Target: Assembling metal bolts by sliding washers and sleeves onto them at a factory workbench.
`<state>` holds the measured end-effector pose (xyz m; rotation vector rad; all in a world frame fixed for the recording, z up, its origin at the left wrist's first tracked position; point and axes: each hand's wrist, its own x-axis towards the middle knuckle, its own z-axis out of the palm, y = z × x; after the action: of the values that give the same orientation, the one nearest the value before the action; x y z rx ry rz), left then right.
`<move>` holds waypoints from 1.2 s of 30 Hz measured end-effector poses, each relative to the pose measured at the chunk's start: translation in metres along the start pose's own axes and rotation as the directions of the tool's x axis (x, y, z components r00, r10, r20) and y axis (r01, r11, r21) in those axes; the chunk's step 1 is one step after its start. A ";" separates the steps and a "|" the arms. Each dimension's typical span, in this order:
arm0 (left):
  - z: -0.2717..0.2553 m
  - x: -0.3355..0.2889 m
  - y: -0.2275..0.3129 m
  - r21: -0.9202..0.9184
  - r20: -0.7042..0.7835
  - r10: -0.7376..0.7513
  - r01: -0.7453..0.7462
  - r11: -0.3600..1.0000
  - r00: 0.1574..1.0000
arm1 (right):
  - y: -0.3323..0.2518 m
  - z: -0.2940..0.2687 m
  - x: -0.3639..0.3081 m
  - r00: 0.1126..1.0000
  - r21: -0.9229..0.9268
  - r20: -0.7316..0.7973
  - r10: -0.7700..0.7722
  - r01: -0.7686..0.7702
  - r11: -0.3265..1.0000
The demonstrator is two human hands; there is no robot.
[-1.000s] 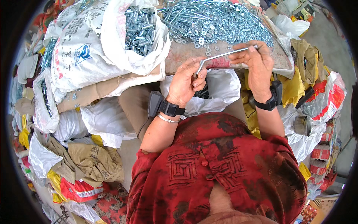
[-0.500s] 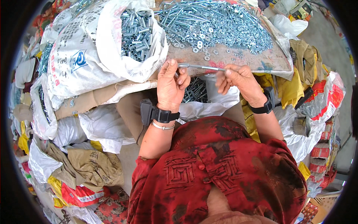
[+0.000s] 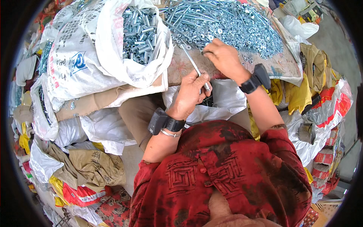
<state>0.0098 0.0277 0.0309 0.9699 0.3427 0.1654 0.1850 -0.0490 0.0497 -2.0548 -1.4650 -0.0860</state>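
Note:
My left hand (image 3: 191, 90) is closed around a long silvery bolt (image 3: 192, 60), which slants up and to the left out of the fingers. The open end of a short metal tube (image 3: 207, 87) shows at the same fingers. My right hand (image 3: 225, 60) is over the near edge of a heap of washers and nuts (image 3: 242, 32), thumb and fingers pinched together. Whatever lies between those fingertips is too small or hidden to make out. Long thin bolts (image 3: 189, 13) lie heaped behind the washers.
A white woven sack (image 3: 83, 56) at the left stands open, with many metal tubes (image 3: 140, 34) inside. Below my hands, a white bag (image 3: 227, 100) hangs between my knees. A stained cloth-covered work surface (image 3: 181, 66) carries the heaps. A metal cup (image 3: 306, 132) stands among bags at right.
My right hand has let go of the bolt's end and moved up to the washers. My left hand has lowered and turned the bolt from nearly level to steeply upward.

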 end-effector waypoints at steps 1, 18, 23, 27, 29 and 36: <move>0.003 0.000 0.001 0.005 -0.016 -0.026 0.026 1.000 1.000 | 0.005 0.005 0.001 0.998 -0.316 0.058 -0.026 0.043 0.948; -0.006 -0.001 -0.004 -0.003 0.010 0.149 -0.149 0.989 0.989 | -0.007 -0.002 0.004 0.984 -0.369 0.124 0.127 -0.073 0.927; -0.001 -0.003 0.004 0.029 -0.053 0.155 -0.154 0.988 0.986 | -0.010 0.002 0.013 0.994 -0.215 0.093 0.054 -0.033 0.976; -0.007 -0.005 0.006 -0.011 -0.095 0.183 -0.184 0.983 0.979 | -0.020 0.008 0.027 0.976 -0.330 0.190 0.105 -0.038 0.943; -0.010 -0.003 0.003 -0.035 -0.102 0.186 -0.190 0.981 0.977 | -0.017 0.011 0.025 0.973 -0.340 0.217 0.076 0.003 0.940; -0.023 0.016 -0.036 0.651 0.114 0.542 -0.474 0.592 0.833 | -0.020 -0.027 0.011 0.932 0.636 0.211 0.296 -0.360 0.683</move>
<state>0.0159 0.0297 -0.0139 1.7743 0.1945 0.6611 0.1791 -0.0495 0.0848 -1.6748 -0.9363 0.6112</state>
